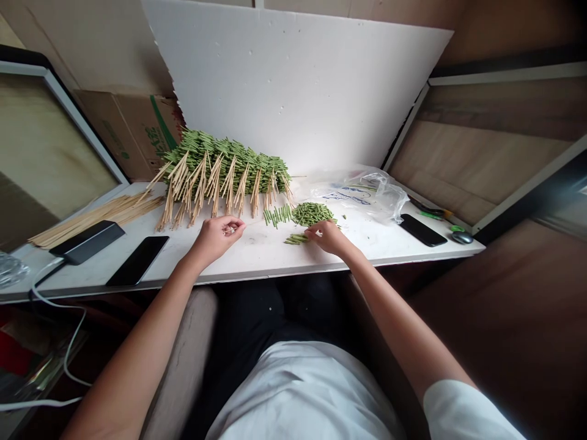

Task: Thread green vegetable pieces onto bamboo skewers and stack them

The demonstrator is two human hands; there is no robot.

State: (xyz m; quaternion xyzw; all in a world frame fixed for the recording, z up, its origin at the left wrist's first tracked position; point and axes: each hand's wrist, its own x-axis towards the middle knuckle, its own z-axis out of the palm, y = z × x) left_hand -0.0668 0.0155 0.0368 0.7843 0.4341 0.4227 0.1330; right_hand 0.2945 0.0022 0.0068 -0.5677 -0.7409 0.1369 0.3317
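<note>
My left hand (222, 233) is closed around the blunt end of a thin bamboo skewer (254, 223), which points right. Short green bean pieces (277, 215) sit crosswise in a row along the skewer's far part. My right hand (326, 236) has its thumb and fingers pinched together at a small group of cut bean pieces (296, 239), on the table just in front of a larger heap of cut beans (313, 213). The exact piece between those fingertips is partly hidden. Behind my left hand lies a big stack of filled bean skewers (229, 160), bare ends toward me.
Loose bamboo skewers (98, 215) lie at the left, beside a black box-shaped device (88, 238) with a cable and a phone (138, 261). On the right are a crumpled plastic bag (383, 194), another dark phone (422, 230) and a mouse (461, 237). A white board (298, 85) stands behind.
</note>
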